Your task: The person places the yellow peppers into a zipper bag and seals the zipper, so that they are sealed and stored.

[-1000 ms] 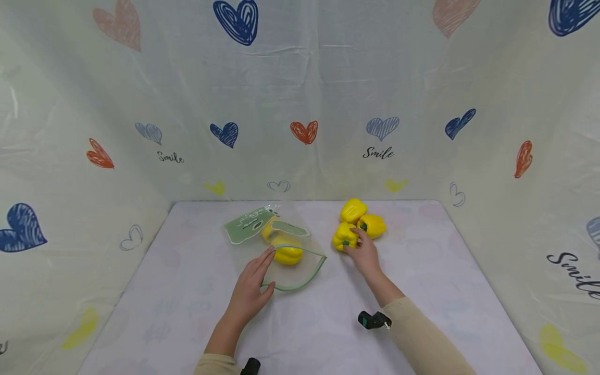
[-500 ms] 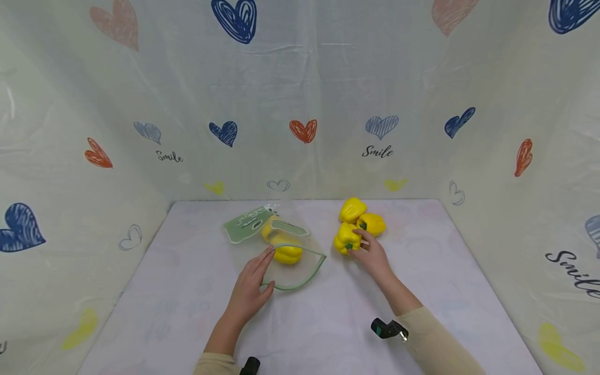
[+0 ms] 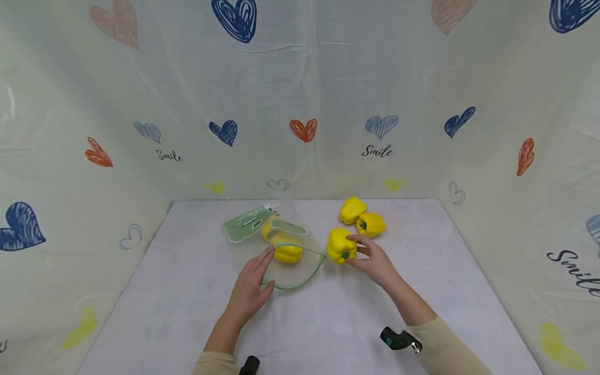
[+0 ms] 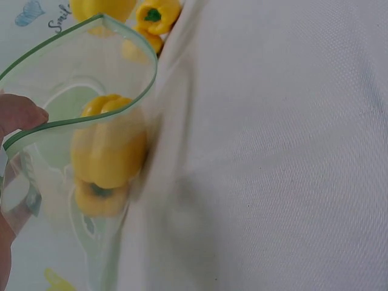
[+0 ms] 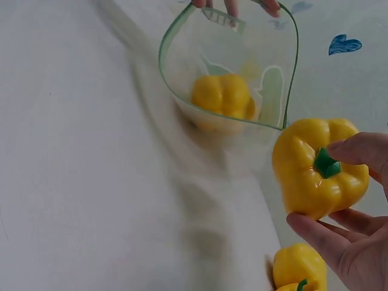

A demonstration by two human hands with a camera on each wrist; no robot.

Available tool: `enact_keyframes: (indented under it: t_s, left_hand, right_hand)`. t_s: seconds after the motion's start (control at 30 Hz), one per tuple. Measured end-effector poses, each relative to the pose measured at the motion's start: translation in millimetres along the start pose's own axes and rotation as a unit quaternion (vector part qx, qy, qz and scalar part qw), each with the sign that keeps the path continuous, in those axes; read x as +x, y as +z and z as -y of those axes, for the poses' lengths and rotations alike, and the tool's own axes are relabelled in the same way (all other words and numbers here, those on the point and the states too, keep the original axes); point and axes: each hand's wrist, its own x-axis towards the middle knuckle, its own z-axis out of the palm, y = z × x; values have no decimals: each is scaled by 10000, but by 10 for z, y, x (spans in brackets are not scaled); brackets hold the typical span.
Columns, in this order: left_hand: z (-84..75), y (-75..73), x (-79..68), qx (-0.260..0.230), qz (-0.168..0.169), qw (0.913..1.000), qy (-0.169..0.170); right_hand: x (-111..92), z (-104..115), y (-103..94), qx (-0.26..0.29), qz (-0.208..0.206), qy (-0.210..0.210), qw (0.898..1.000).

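Observation:
My left hand (image 3: 252, 286) holds the mouth of a clear plastic bag (image 3: 300, 278) with a green rim, fingers at one edge and thumb at the other. The mouth gapes toward the right. Inside lie two yellow bell peppers (image 4: 106, 151), partly blurred by the plastic. My right hand (image 3: 375, 264) grips another yellow bell pepper (image 5: 315, 176), thumb by its green stem and fingers under its side. This pepper is just right of the bag's mouth corner, apart from the bag in the head view.
Two more yellow bell peppers, one at the back (image 3: 352, 210) and one nearer (image 3: 371, 225), lie behind my right hand. A pale cloth covers the table (image 3: 187, 271). A curtain (image 3: 300, 78) printed with hearts stands behind and along both sides.
My right hand has taken the front pepper away from the other two and moved it nearer to me and slightly left, toward the bag. The left hand and bag have stayed in place.

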Motion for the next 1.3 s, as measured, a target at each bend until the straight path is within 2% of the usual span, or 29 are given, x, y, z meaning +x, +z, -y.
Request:
enact_keyframes:
  t_s: [0.4,0.53,0.8,1.03,1.3]
  left_hand:
    - [13,-5,3,-1,58,10000,-32]
    - [17,-5,3,-31,30,10000,-9]
    - [16,-8,8,-48,-19,10000,18]
    - [3,-24,10,-70,-47,9999,61]
    - [5,-23,8,-88,-78,9999,52]
  right_hand:
    - [-231,94,-53,176,434,-159,9988]
    - [-320,142,-60,306,661,-118,9973]
    - [-431,214,-67,494,1292,-400,9896]
    - [-438,224,26,653,1778,-589,9801]
    - [-381,184,204,683,2068,-656,9738]
